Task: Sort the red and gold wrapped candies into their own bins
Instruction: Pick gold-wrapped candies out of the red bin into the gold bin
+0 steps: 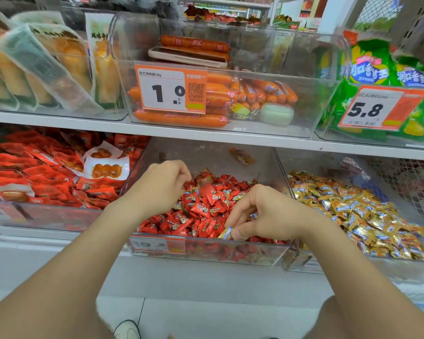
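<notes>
A clear middle bin (206, 255) holds a heap of red wrapped candies (201, 211) with a few gold ones mixed in. To its right, a second clear bin (304, 264) is full of gold wrapped candies (357, 216). My right hand (262, 214) hovers over the front of the red heap and pinches a gold candy (225, 233) between thumb and fingers. My left hand (162, 184) is over the left rear of the red heap, fingers curled down; a blurred red candy (206, 189) sits just beside its fingertips, and I cannot tell whether it is held.
A bin of red snack packets (47, 177) stands on the left. The shelf above (206, 134) carries bins of sausages (181, 118) with a price tag (170, 88), and green bags (377, 74). A white floor lies below, with a shoe (127, 330).
</notes>
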A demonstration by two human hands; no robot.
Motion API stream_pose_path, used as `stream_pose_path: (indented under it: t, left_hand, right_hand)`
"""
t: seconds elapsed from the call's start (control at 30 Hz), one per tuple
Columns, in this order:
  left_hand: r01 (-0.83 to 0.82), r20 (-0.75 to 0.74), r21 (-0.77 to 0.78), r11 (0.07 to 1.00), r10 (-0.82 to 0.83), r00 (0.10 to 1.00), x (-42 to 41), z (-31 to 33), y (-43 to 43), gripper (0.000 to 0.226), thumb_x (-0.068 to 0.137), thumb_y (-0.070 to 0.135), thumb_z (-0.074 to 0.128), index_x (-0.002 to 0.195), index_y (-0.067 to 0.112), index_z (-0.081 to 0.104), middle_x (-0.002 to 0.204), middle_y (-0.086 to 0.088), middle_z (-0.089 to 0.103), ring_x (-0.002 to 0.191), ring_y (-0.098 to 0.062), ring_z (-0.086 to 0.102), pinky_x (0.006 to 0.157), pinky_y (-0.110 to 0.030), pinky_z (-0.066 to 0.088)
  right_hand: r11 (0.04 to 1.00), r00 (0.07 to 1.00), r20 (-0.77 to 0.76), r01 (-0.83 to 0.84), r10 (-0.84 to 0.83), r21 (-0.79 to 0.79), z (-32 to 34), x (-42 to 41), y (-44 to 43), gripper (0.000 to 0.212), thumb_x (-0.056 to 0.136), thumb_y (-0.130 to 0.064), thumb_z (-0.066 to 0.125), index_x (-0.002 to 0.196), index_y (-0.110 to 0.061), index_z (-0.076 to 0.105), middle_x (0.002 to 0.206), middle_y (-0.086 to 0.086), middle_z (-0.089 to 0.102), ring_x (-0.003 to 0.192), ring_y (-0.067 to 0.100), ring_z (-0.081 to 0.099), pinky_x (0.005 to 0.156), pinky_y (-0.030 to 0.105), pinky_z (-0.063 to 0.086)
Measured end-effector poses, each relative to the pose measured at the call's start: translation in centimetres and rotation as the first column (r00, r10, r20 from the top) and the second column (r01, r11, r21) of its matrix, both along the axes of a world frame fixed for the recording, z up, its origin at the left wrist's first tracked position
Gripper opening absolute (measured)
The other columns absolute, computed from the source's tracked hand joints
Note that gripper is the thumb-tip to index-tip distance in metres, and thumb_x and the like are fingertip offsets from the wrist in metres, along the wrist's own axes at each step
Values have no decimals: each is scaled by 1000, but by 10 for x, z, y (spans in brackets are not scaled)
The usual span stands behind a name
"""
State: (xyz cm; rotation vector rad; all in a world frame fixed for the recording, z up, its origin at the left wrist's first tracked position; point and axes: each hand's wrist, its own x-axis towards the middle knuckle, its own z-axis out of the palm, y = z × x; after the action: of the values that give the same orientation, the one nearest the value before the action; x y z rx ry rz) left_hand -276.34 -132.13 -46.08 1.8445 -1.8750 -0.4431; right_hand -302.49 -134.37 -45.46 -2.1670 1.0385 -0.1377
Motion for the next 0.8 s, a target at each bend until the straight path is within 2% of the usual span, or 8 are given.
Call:
stream_pose_path:
  t: [0.17, 0.27, 0.3, 0.37, 0.43, 0.53, 0.67, 0.8]
  left_hand:
    - [-31, 60, 94, 995, 26, 998, 8, -3, -2, 45, 95, -9, 43, 111, 24, 68, 113, -1, 65, 98, -13, 64, 70, -18, 47]
    - [-29, 196, 231, 973, -17, 980, 11, -8, -4, 27, 101, -1, 49, 116, 12, 69, 125, -6, 54, 114, -23, 56, 95, -35, 50]
    - [-24, 235, 280, 960, -45, 971, 12, -11, -5, 17, 103, 8, 54, 113, 6, 69, 123, -11, 57, 109, -24, 55, 97, -38, 50]
    - [-4, 268, 350, 937, -96, 959, 13, -13, -5, 28, 102, 30, 65, 99, 2, 66, 113, -17, 64, 89, -25, 54, 87, -39, 52]
    - [21, 234, 364, 931, -113, 966, 14, -11, -4, 32, 97, 34, 73, 90, 5, 62, 100, -13, 69, 76, -26, 52, 76, -38, 52]
    - [50, 184, 329, 943, -116, 976, 13, -5, -2, 26, 98, 31, 71, 90, 7, 69, 94, -6, 71, 82, -27, 68, 79, -41, 59]
    - [28, 157, 271, 962, -74, 985, 12, -4, -2, 37, 103, 35, 48, 81, 6, 54, 85, -8, 65, 69, -25, 53, 65, -35, 45]
    - [-34, 134, 148, 988, 14, 991, 12, -3, -8, 50, 107, 40, 37, 68, 11, 50, 69, -7, 57, 66, -27, 57, 59, -35, 38]
  right_hand:
    - [986, 994, 35, 106, -102, -129, 2, 1, -2, 10, 103, -26, 68, 108, -24, 76, 83, -16, 74, 68, -5, 65, 66, 13, 44]
    - [967, 983, 64, 182, -173, -179, 5, 1, -3, 27, 111, -25, 51, 105, -8, 71, 48, -21, 49, 43, 4, 44, 48, 10, 35]
    - [959, 978, 73, 206, -195, -193, 5, 2, -4, 34, 112, -24, 47, 100, 0, 68, 45, -14, 38, 41, 9, 34, 46, 12, 32]
    - [947, 968, 76, 250, -239, -201, 3, 5, -5, 43, 113, -23, 43, 81, 4, 55, 48, -10, 26, 45, 9, 23, 48, 21, 31]
    - [942, 958, 66, 286, -279, -173, -1, 9, -7, 49, 113, -27, 42, 69, -7, 41, 46, -11, 36, 42, 10, 37, 47, 20, 32]
    - [922, 919, 92, 387, -383, -27, -3, 20, -6, 43, 112, -32, 37, 73, -15, 42, 57, 4, 69, 52, 18, 63, 54, 26, 43]
    - [793, 726, 328, 508, -604, 336, -3, 28, -11, 30, 110, -26, 44, 92, -3, 51, 51, 4, 60, 70, 42, 75, 58, 37, 54]
    - [578, 483, 413, 265, -772, 772, -5, 31, -20, 34, 108, -20, 59, 123, 8, 49, 110, 35, 68, 92, 47, 77, 67, 36, 66]
